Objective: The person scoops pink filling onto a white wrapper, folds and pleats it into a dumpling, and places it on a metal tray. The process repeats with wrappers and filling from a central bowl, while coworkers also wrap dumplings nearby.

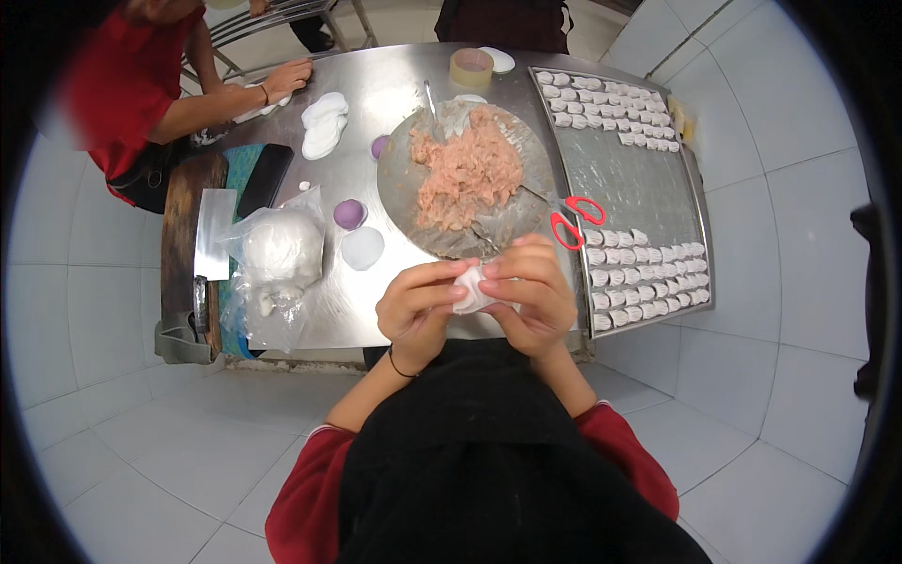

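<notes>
Between my left hand (421, 307) and my right hand (533, 296) is a white dumpling (470, 290) of thin dough, with the fingertips of both hands on its pleated wrapper. Whatever lies inside it is hidden. Just beyond my hands stands a wide round metal tray of pink minced filling (471, 169), with a spoon handle (430, 106) leaning at its far left. Red-handled scissors (576, 220) rest across its right edge. On the right, a rectangular metal tray (634, 190) carries rows of pleated white dumplings at its far and near ends. A round white wrapper (362, 248) lies left of the filling.
Purple dough balls (349, 214), stacked wrappers (325, 125) and a plastic bag of white dough (282, 247) are on the metal table. A cleaver (215, 233) lies on a wooden board at left. A tape roll (471, 68) is at the back. A co-worker's hand (287, 79) is at far left.
</notes>
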A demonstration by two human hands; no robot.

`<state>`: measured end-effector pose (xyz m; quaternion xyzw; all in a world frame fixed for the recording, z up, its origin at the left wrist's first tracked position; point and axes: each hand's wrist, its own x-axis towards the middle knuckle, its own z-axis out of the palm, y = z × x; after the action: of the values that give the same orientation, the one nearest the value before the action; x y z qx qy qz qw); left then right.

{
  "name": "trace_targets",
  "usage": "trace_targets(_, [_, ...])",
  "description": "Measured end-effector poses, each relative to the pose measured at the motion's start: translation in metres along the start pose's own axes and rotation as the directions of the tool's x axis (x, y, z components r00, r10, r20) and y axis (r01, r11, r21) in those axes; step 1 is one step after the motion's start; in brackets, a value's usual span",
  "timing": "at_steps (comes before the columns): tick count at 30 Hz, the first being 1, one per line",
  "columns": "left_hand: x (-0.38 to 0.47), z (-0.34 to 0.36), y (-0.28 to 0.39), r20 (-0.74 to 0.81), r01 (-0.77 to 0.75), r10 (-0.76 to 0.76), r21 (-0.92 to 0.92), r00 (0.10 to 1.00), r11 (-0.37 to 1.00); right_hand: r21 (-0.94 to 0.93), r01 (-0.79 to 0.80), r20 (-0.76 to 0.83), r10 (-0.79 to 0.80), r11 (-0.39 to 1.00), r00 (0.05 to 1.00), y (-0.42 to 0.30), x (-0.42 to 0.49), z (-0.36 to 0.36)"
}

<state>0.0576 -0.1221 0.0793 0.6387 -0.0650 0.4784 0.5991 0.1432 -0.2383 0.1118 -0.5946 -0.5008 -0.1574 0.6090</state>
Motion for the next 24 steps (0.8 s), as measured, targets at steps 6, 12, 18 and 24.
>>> trace_targets(6, [0.008, -0.004, 0.003, 0.091, -0.101, 0.09, 0.116, 0.992, 0.988, 0.188, -0.081, 0.083, 0.066, 0.979, 0.994, 0.001, 0.015, -0.005])
trace_targets(12, [0.01, -0.001, 0.001, 0.025, -0.032, 0.03, 0.084, 0.999, 0.996, 0.222, -0.025, 0.09, 0.005, 0.975, 0.996, 0.007, 0.017, -0.001])
trace_targets(18, [0.015, -0.01, 0.003, 0.101, 0.039, -0.043, 0.049, 0.994, 0.998, 0.165, 0.075, 0.041, -0.083, 0.983, 0.996, 0.011, 0.018, 0.005])
trace_targets(24, [0.02, -0.009, 0.004, 0.041, 0.005, -0.007, 0.049, 0.999, 0.999, 0.096, 0.087, 0.004, -0.088, 0.992, 0.996, 0.008, 0.019, 0.011])
